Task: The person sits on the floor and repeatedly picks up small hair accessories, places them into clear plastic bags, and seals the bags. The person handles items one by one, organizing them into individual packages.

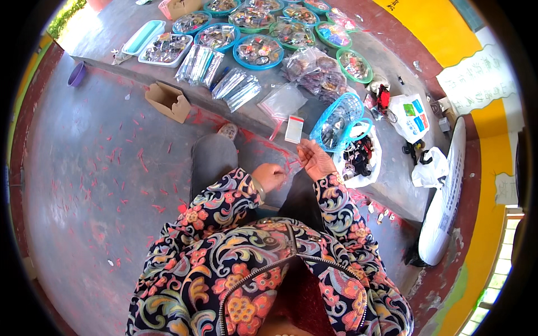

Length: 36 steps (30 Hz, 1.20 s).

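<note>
My left hand [269, 177] is over my lap, its fingers curled in; whatever they hold, if anything, is hidden. To its right, my right hand [317, 161] is raised with bent fingers drawn together, and I cannot make out anything in them. Just beyond its fingertips is a small white packet with a red top strip [294, 130], on the edge of the raised ledge. Clear plastic bags [283, 102] lie behind the packet. Close to my right hand are a blue plastic basket [336, 120] with bagged items and a white bag of small dark items [361, 162].
Round baskets of small packaged goods [258, 51] crowd the ledge, with bundles of wrapped strips [236, 88] in front. An opened cardboard box [168, 102] rests by the ledge. At right are a white plastic bag [409, 119] and a long white sack [443, 207]. Red scraps litter the floor.
</note>
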{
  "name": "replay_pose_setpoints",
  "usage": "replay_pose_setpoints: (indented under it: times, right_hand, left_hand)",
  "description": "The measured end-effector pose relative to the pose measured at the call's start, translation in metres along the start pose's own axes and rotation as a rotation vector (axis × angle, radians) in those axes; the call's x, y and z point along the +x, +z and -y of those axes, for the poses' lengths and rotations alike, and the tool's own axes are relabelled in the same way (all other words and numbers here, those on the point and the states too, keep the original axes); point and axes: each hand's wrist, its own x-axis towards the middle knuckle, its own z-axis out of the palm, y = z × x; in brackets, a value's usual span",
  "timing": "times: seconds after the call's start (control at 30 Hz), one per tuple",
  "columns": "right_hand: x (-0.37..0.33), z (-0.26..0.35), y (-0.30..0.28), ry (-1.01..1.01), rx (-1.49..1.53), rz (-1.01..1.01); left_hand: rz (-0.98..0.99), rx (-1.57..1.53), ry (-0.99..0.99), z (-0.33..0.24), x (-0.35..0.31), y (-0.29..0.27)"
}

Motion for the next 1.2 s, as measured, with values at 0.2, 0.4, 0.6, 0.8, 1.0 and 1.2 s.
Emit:
replay_pose_setpoints:
  times: [0.2, 0.4, 0.6, 0.8, 1.0, 1.2]
  right_hand:
    - [-0.047, 0.0, 0.0, -0.048, -0.012, 0.067]
    - [-0.077, -0.012, 0.014, -0.187, 0.108, 0.081]
    - [-0.076, -0.04, 0.016, 0.014, -0.043, 0.068]
    - [-0.069, -0.041, -0.01, -0.003, -0.443, 0.103]
    - [-0.069, -0.023, -0.009, -0.122, -0.702, 0.07]
    - [-0.075, -0.025, 0.0, -0.159, -0.651, 0.033]
  left_hand:
    - [-0.003, -0.003, 0.124, 0.027, 0.007, 0.009]
    - [0.193, -0.922, -0.007, 0.0, -0.01, 0.012]
    - [-0.191, -0.809, 0.025, -0.005, -0.01, 0.011]
    - [-0.105, -0.876, -0.072, -0.001, -0.01, 0.0]
    - [0.016, -0.807, -0.087, 0.002, -0.013, 0.002]
    - [0.077, -0.876, -0.064, 0.0, -0.015, 0.001]
